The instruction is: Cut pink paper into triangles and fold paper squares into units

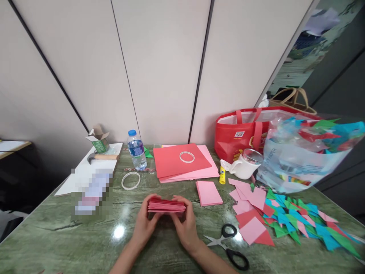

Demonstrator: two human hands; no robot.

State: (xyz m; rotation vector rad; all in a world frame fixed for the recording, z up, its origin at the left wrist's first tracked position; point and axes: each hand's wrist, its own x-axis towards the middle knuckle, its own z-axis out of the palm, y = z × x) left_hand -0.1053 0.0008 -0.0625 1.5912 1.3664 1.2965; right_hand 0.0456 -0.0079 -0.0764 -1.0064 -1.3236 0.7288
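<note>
Paper stack (pixel 166 206), hands (pixel 145 220) curled round both ends

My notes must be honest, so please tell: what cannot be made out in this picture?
Head view:
Sheet count of the paper stack in the left hand and right hand: edges too fine.
Pixelated item: details hidden by mosaic.
Lower part of the tan bag: behind the red bag.
Print on the bottle: too small.
Rest of the forearms: cut off by the bottom edge.

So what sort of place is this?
Probably a papercraft workspace, set up on a green tabletop. The stack of red and pink paper, the open scissors and the scattered coloured paper scraps suggest it.
</note>
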